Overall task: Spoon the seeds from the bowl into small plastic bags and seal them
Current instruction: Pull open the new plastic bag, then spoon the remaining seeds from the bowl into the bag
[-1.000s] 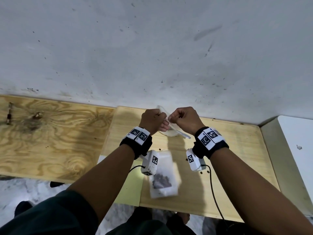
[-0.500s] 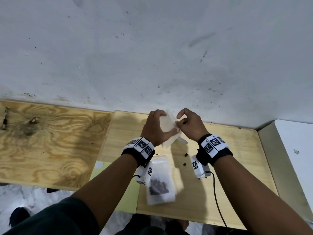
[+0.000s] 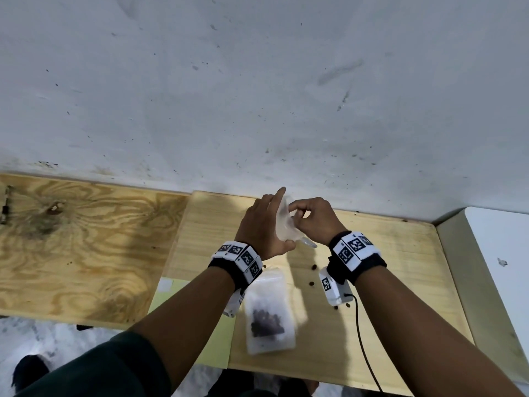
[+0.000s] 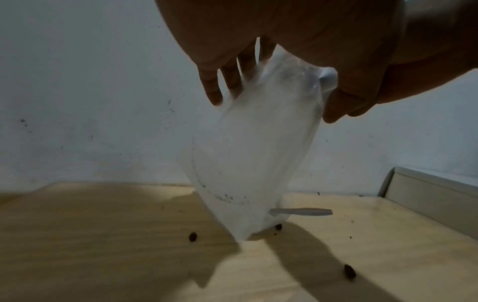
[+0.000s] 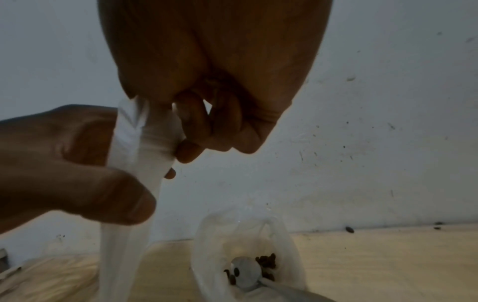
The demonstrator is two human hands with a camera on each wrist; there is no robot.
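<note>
Left to right. The left hand [image 3: 262, 224], fingers fairly straight, lies flat against an empty plastic bag [image 3: 283, 223] with its thumb pressed across the bag's lower part. The bag is raised above the wooden counter [image 3: 386, 253] at 12 o'clock, near the wall [image 3: 257, 81]. The right hand [image 3: 316, 220], fingers curled, pinches the bag's upper edge. A filled bag [image 3: 269, 312] of dark seeds lies flat at 6 o'clock. A thin bag [image 5: 248, 257] on the counter holds seeds [image 5: 266, 263] and a spoon [image 5: 245, 271]. Loose seeds [image 3: 314, 267] lie scattered at 5 o'clock.
</note>
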